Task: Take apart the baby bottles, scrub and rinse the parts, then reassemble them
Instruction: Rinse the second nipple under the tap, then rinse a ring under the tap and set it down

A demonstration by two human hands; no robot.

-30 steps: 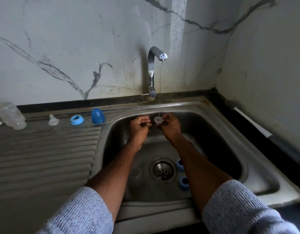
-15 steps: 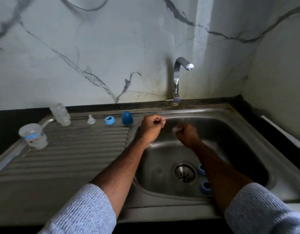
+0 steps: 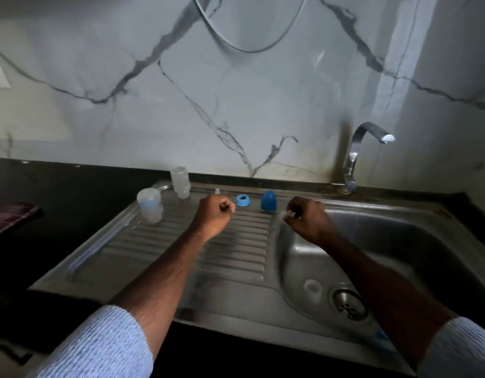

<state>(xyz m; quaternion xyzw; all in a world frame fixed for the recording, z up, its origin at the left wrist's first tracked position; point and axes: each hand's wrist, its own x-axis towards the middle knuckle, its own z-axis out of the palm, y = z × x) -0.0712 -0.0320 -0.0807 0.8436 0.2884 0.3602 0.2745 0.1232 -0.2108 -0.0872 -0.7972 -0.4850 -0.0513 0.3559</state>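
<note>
Both hands have left the stream under the tap and shifted toward the left of the frame since a second ago, with the view swung so the drainboard now fills the middle. Largest in view, the steel sink (image 3: 415,241) takes the lower right, its drain (image 3: 349,303) near the bottom, and the ribbed drainboard (image 3: 181,249) spreads left of the basin. At the upper right the tap (image 3: 364,148) stands against the marble wall (image 3: 181,105). Over the drainboard's far part the left hand (image 3: 214,215) hangs with its fingers curled into a fist; whether anything sits inside it cannot be told. Above the basin's left rim the right hand (image 3: 306,221) pinches a small clear bottle part (image 3: 286,214) between thumb and fingertips, blurred and hard to make out. Along the back of the drainboard, from left to right, stand two clear bottles (image 3: 150,204) (image 3: 180,182), a small clear teat (image 3: 217,191) just behind the left fist, a blue ring (image 3: 243,200), and a blue cap (image 3: 268,200) between the two hands. A dark patterned cloth (image 3: 9,216) lies at the far left edge of the frame.
</note>
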